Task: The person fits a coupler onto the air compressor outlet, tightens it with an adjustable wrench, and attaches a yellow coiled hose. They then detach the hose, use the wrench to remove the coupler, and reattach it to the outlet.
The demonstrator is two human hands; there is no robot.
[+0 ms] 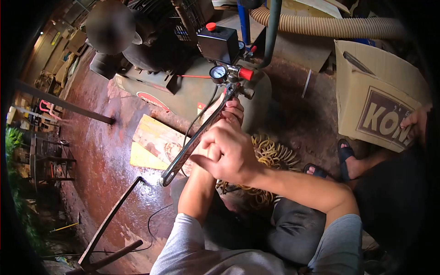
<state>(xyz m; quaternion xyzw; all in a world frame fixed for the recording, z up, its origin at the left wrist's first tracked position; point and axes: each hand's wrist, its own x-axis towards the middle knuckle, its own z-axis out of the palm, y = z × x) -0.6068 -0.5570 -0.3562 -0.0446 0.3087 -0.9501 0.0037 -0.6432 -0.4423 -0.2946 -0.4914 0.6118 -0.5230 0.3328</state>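
Note:
A long dark wrench slants from the lower left up to the brass fittings beneath the gauge and red knob of an air compressor. Close to those fittings, my left hand is closed round the wrench's upper end. My right hand is a fist crossed over my left wrist, just right of the wrench handle; whatever its fingers hold is hidden. A black box with a red button sits above the gauge, on the compressor's grey tank.
At right a person's hand touches a cardboard box, their sandalled feet below. A coiled yellow hose lies beside the tank. A ribbed hose crosses the top. Boards lie left, and metal bars stand lower left.

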